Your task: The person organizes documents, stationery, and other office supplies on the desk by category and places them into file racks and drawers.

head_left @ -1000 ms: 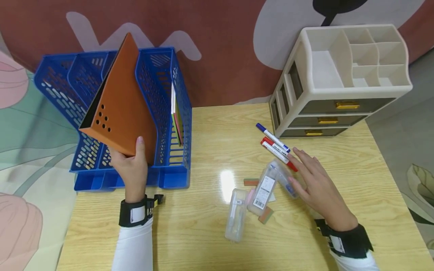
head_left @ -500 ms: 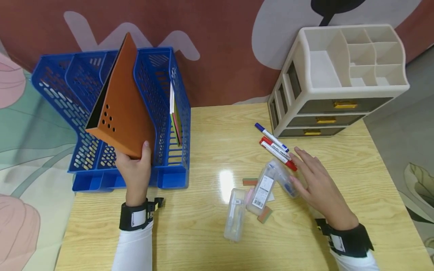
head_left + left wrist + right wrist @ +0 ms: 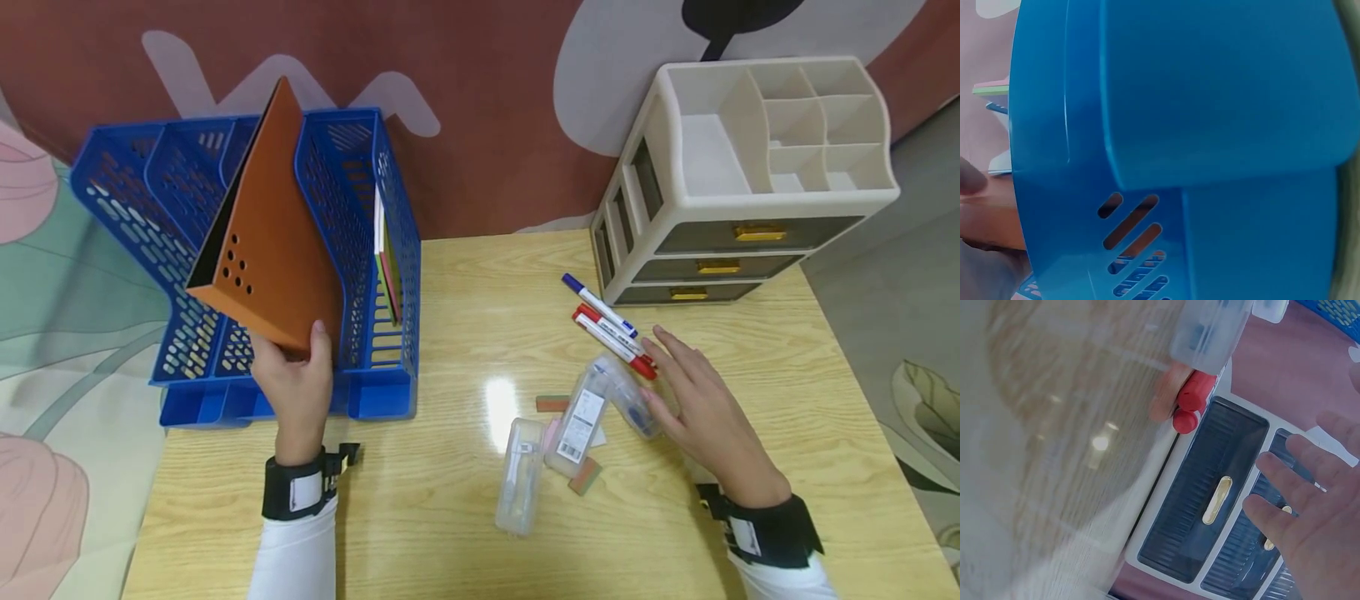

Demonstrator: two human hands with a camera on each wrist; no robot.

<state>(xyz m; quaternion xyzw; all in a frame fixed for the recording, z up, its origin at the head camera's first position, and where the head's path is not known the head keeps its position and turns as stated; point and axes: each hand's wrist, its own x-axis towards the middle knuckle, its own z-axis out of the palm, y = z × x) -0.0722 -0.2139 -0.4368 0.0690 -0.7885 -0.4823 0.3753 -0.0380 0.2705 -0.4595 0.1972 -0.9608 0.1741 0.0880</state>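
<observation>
Your left hand [image 3: 296,387], gripping the flat-sided orange folder [image 3: 277,225], swung its near edge rightward, probably straightening it; your right hand [image 3: 699,400] was spread.

- A study or office-style workspace; whether in a home or an office, I cannot tell.
- A wood-grain desk [image 3: 457,333] carries stationery storage.
- Over its far left corner: a blue file rack [image 3: 382,396], with an orange folder [image 3: 281,233] tilted in it.
- At its far right corner: a white drawer organiser [image 3: 697,200].
- Toward the right edge: markers [image 3: 598,305] and clear cases [image 3: 519,479].
- Beyond the far edge: a reddish-brown patterned backdrop [image 3: 487,167].
</observation>
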